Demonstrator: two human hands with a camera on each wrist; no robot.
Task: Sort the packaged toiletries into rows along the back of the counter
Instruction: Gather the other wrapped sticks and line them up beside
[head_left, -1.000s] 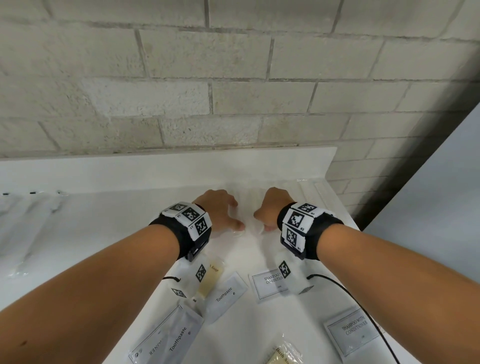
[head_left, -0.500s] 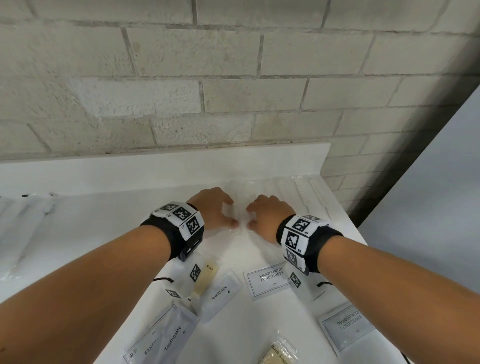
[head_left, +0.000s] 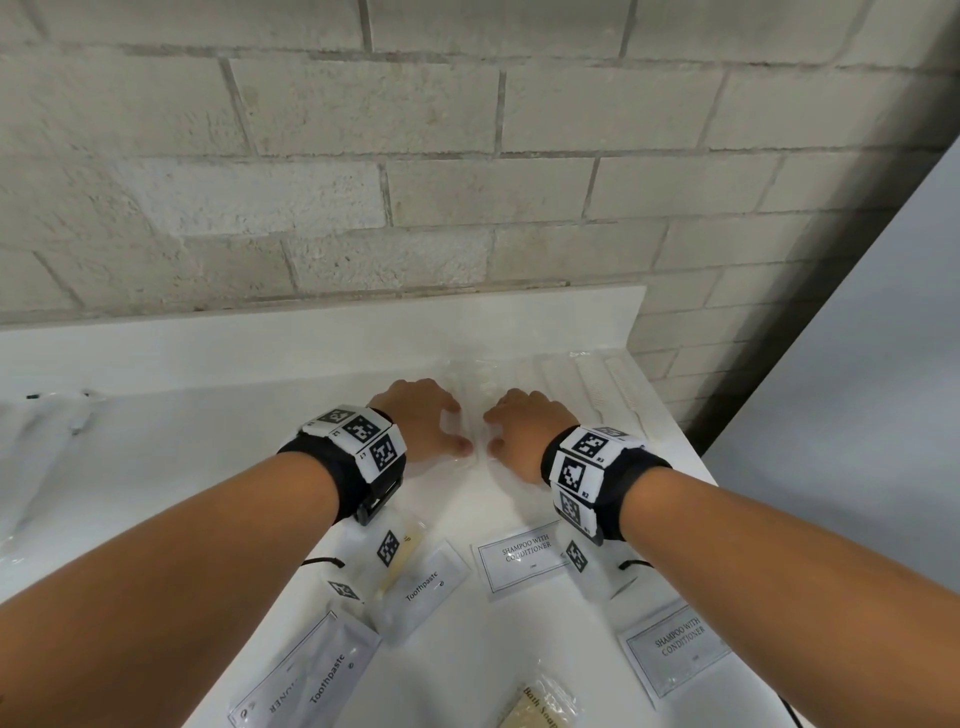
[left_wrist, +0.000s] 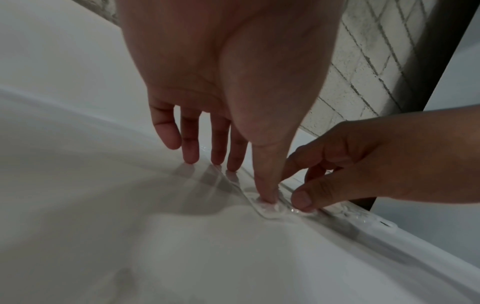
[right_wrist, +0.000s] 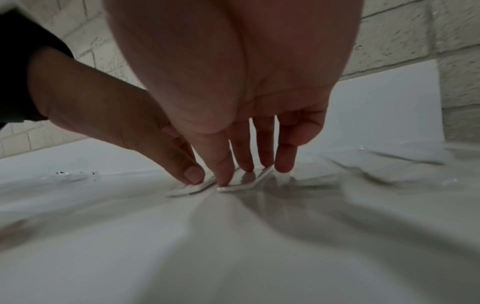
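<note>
Toothpaste sachets (head_left: 435, 583), shampoo packets (head_left: 525, 554), perhaps soap (head_left: 540, 707), near counter (head_left: 208, 441) front.

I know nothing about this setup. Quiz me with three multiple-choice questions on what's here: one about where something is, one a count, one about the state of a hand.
1. Where are the two hands?
A. At the counter's front edge
B. On the clear packets near the back of the counter
C. Raised high off the counter

2. How many sachets read "Shampoo with Conditioner"?
A. One
B. Four
C. Two

3. How are the left hand's fingers?
A. Fairly straight, tips pressing down
B. Curled into a fist
C. Wrapped round a bottle

Answers:
1 B: the head view shows the left hand and right hand side by side on the packets by the back edge.
2 C: one sachet lies mid-counter, another nearer the front right.
3 A: the left wrist view shows the fingertips on the plastic.
</note>
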